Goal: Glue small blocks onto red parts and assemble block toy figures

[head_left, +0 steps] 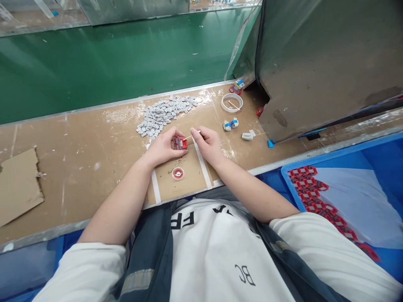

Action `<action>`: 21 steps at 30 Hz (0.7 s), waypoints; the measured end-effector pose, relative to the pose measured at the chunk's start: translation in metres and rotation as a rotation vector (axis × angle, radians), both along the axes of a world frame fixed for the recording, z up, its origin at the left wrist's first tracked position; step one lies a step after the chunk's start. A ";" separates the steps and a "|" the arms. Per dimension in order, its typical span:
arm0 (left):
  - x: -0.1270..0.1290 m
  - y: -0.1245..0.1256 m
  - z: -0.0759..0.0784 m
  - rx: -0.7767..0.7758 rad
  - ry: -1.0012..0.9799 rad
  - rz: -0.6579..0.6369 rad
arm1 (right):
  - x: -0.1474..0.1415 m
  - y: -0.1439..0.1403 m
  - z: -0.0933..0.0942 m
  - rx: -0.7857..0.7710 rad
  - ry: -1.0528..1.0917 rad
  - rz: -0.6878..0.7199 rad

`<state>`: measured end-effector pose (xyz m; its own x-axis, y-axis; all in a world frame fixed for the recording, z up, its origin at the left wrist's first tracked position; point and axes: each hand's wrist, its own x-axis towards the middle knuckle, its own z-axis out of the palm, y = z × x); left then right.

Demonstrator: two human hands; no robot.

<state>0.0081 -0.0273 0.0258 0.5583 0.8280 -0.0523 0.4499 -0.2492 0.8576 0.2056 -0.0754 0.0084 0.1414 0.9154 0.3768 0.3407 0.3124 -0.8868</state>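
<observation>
My left hand (165, 147) is closed round a small red and grey plastic piece (181, 143), held between thumb and fingers above the bench. A thin pale stick (188, 137) is pinched in my right hand (208, 144), its tip at the top of the red piece; whether it touches cannot be made out. Below them a small round dish (178, 173) with something red in it sits on the cardboard surface between two strips of white tape. Just beyond my left hand lies a spread heap of small grey plastic pieces (163, 113).
A tape roll (231, 102) lies at the back right, near small blue and white pieces (231, 124). A large metal box (324, 63) stands at right. Beside me, a blue bin (288, 167) holds rows of red parts (315, 197). Torn cardboard (20, 186) lies at left.
</observation>
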 end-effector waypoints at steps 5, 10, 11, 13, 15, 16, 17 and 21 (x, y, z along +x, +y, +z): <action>-0.001 0.001 -0.005 -0.010 -0.026 0.000 | 0.001 0.000 0.001 0.011 0.014 -0.022; -0.002 0.002 -0.005 -0.025 -0.030 -0.028 | 0.001 -0.001 0.001 0.001 0.004 -0.029; -0.002 0.002 -0.005 -0.024 -0.028 -0.030 | 0.001 -0.001 0.001 -0.003 -0.001 -0.030; -0.002 0.002 -0.005 -0.024 -0.028 -0.028 | 0.001 -0.001 0.001 -0.013 -0.009 -0.031; -0.002 0.002 -0.005 -0.029 -0.034 -0.025 | 0.001 -0.002 0.002 -0.019 -0.008 -0.024; -0.002 0.002 -0.005 -0.034 -0.038 -0.023 | 0.001 -0.002 0.002 -0.019 -0.004 -0.016; -0.002 0.002 -0.005 -0.040 -0.043 -0.022 | 0.001 -0.002 0.002 -0.019 -0.001 -0.007; -0.001 0.003 -0.004 -0.061 -0.063 -0.019 | 0.001 -0.002 0.002 -0.012 0.000 0.017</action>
